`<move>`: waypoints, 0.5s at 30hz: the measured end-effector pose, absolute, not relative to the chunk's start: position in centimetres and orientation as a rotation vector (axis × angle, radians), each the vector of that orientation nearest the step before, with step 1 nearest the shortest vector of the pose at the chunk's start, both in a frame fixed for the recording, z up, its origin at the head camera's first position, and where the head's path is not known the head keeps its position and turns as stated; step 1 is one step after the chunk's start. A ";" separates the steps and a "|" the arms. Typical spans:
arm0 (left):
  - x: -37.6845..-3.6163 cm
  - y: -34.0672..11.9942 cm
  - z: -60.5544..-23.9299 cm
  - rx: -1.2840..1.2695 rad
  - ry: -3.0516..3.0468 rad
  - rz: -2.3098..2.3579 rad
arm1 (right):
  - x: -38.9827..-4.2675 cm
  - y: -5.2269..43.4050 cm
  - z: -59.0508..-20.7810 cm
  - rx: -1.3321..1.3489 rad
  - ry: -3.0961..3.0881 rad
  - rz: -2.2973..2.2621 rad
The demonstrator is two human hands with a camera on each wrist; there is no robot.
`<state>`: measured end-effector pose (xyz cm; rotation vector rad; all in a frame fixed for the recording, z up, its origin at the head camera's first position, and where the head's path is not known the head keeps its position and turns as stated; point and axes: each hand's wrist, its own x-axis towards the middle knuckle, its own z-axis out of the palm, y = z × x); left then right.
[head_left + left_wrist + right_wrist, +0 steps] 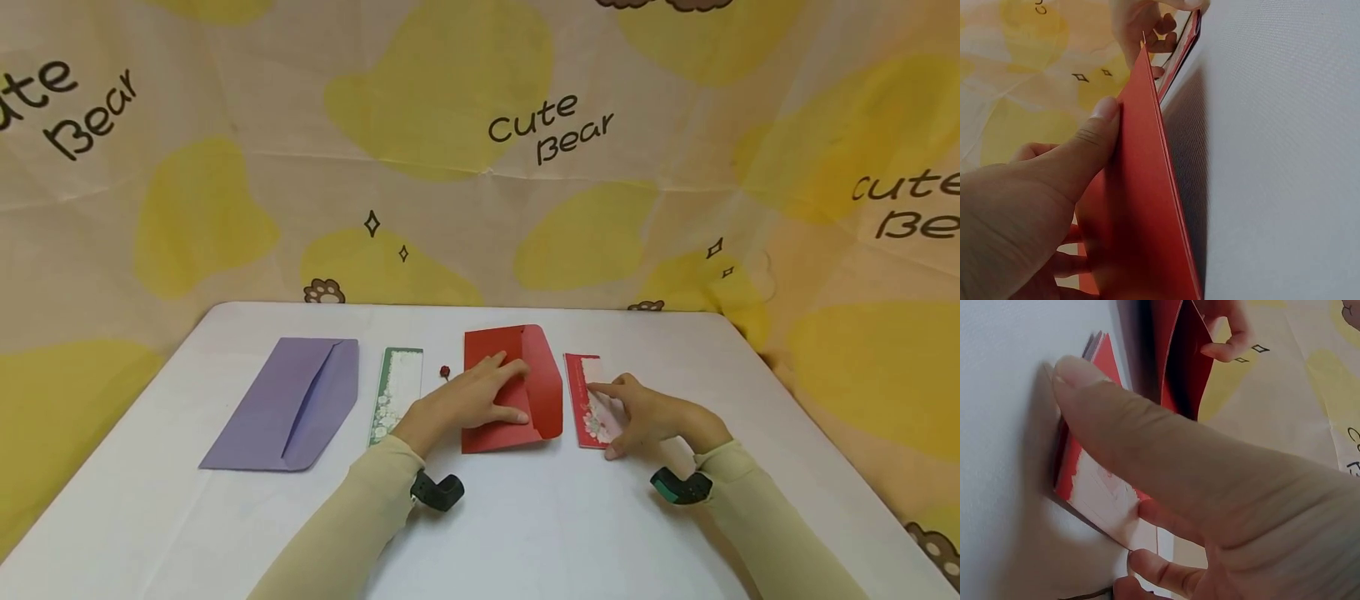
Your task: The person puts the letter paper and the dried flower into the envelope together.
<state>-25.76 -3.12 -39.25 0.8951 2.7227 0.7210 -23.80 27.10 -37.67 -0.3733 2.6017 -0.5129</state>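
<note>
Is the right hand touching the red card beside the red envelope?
Touching. The right wrist view shows the right hand with its thumb over the red card and fingers curled under its edge, lifting it beside the red envelope.

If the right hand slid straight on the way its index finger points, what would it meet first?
The right hand points left across the red card it touches. Going straight on, it would probably meet the open flap edge of the red envelope first, then the left hand pressing on that envelope. Height above the table is hard to judge.
</note>
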 end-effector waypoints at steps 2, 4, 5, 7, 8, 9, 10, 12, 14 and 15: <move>-25.8 -3.1 -39.2 0.897 2.720 0.723 | -23.8 27.0 -37.8 -0.378 2.606 -0.513; -25.8 -3.1 -39.1 0.901 2.718 0.725 | -23.7 26.9 -37.8 -0.382 2.610 -0.520; -25.8 -3.1 -39.1 0.903 2.717 0.725 | -23.7 26.9 -37.8 -0.382 2.614 -0.520; -25.9 -3.1 -39.2 0.905 2.716 0.724 | -23.7 26.8 -37.8 -0.379 2.616 -0.526; -25.9 -3.1 -39.2 0.906 2.717 0.721 | -23.7 26.8 -37.8 -0.380 2.617 -0.530; -25.9 -3.1 -39.2 0.904 2.717 0.719 | -23.7 26.8 -37.8 -0.385 2.617 -0.531; -25.9 -3.1 -39.3 0.902 2.717 0.719 | -23.8 26.8 -37.9 -0.388 2.617 -0.533; -25.9 -3.2 -39.3 0.899 2.717 0.719 | -23.8 26.9 -37.8 -0.401 2.619 -0.532; -25.9 -3.2 -39.3 0.894 2.718 0.719 | -23.9 27.1 -37.7 -0.420 2.619 -0.530; -25.9 -3.2 -39.2 0.894 2.718 0.720 | -24.0 27.2 -37.7 -0.429 2.618 -0.529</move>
